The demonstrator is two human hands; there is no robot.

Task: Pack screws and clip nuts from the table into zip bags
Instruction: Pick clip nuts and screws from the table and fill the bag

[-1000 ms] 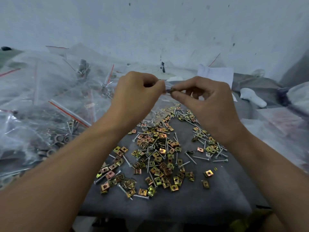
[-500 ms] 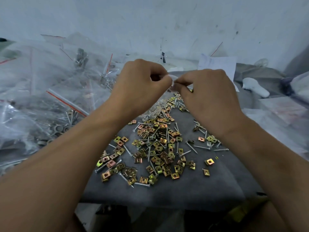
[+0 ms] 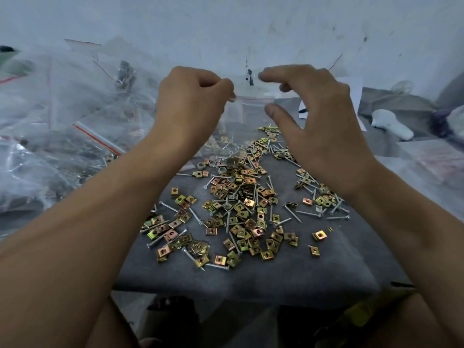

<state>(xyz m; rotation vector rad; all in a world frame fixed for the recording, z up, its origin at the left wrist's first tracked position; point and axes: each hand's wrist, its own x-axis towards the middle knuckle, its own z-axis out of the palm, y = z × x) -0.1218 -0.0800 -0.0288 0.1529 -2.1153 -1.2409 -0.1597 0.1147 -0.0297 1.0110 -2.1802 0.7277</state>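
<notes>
Brass-coloured clip nuts (image 3: 241, 222) and screws (image 3: 291, 214) lay loose on the table (image 3: 251, 280), below the fingers, most still unpacked. Above them, the left hand (image 3: 193, 101) pinched one top corner of a zip bag (image 3: 251, 109); the right hand (image 3: 319, 116) spread slack beside it. Filled bags (image 3: 62, 116) were heaped left.

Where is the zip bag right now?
Head view, upper centre: the zip bag hangs between the left hand and right hand, above the screw pile.

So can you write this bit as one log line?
left hand: pinching zip bag top | right hand: open beside it | clip nuts, screws: on table
</notes>
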